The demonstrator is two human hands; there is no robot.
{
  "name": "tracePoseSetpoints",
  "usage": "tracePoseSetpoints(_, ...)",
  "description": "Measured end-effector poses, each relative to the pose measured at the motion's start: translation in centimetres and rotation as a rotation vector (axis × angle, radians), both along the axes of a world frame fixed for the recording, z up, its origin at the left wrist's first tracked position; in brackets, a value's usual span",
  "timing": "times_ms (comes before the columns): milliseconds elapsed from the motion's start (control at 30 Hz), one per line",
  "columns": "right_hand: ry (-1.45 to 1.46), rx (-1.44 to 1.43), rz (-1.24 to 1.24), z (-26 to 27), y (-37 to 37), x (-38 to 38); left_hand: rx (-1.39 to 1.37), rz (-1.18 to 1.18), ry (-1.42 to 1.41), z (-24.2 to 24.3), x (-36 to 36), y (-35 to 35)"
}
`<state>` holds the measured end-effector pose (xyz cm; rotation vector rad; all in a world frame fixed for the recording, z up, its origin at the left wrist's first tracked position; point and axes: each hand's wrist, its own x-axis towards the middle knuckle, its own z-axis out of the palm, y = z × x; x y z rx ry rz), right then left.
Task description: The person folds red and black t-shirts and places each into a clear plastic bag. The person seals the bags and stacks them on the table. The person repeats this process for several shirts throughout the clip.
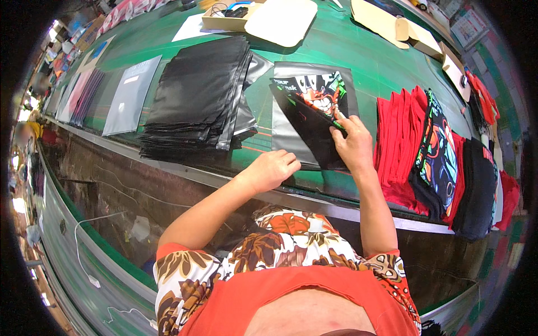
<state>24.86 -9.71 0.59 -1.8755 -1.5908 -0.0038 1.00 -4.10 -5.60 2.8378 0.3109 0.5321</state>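
Note:
A black plastic bag (pixel 281 134) lies flat on the green table (pixel 260 94) before me. On it rests a black fabric item with a colourful cartoon print (pixel 319 94), part of it turned over diagonally. My right hand (pixel 353 138) grips the printed fabric's lower right edge between thumb and fingers. My left hand (pixel 273 168), loosely curled, hovers at the bag's lower left near the table edge; whether its fingertips hold anything is not visible. Left of the bag stands a thick stack of black plastic bags (pixel 197 88).
Folded red fabric items (pixel 397 138) and a printed dark one (pixel 439 155) lie at the right, beside black folded fabric (pixel 475 185). A grey plastic bag (pixel 132 96) lies at the left. Open cardboard boxes (pixel 231 23) stand at the far side. The metal table edge (pixel 197 176) runs before me.

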Motion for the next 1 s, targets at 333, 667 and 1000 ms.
tracePoseSetpoints(333,-0.03,-0.001,0.057,4.0,-0.2,0.8,0.154,0.04,0.058,0.6,1.2,-0.9)
tracePoseSetpoints(667,-0.021,0.038,0.13,4.3,0.3,1.2,0.252,0.1,-0.041,-0.6,2.3,-0.6)
tracePoseSetpoints(1000,0.03,0.056,0.148,3.7,-0.3,1.7,-0.414,0.198,0.059,0.0,2.5,0.0)
